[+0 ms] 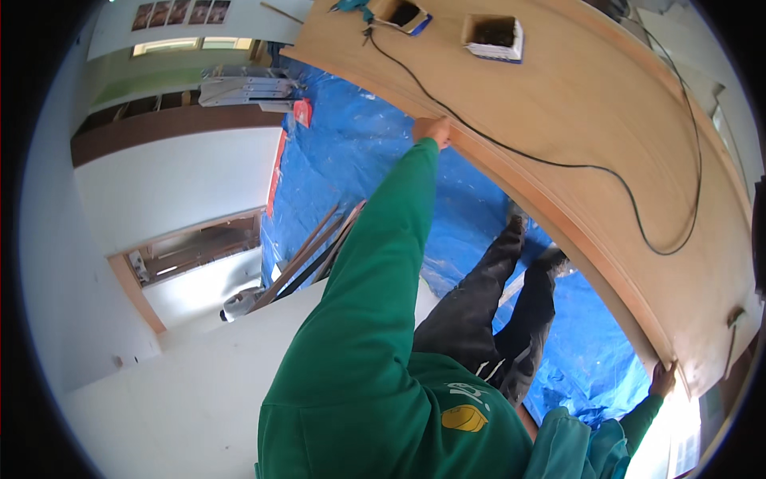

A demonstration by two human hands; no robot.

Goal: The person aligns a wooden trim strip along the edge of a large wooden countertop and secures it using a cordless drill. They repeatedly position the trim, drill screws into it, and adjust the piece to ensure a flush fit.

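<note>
A large plywood sheet spreads across the upper right, its near edge bowed by the lens. Along that edge runs a long, narrow wooden strip. My left hand is closed on the strip's far left end, thumb on top and the other fingers mostly hidden. At the strip's other end, low on the right, my right hand grips it; only part of that hand shows. Over the plywood trails a black power cord, passing close to my left hand.
Two open boxes, one small and one white and blue, sit on the plywood, near a teal power tool. A hammer-like tool lies at right. Blue sheeting covers the floor; wood lengths and a folded ladder are leftward.
</note>
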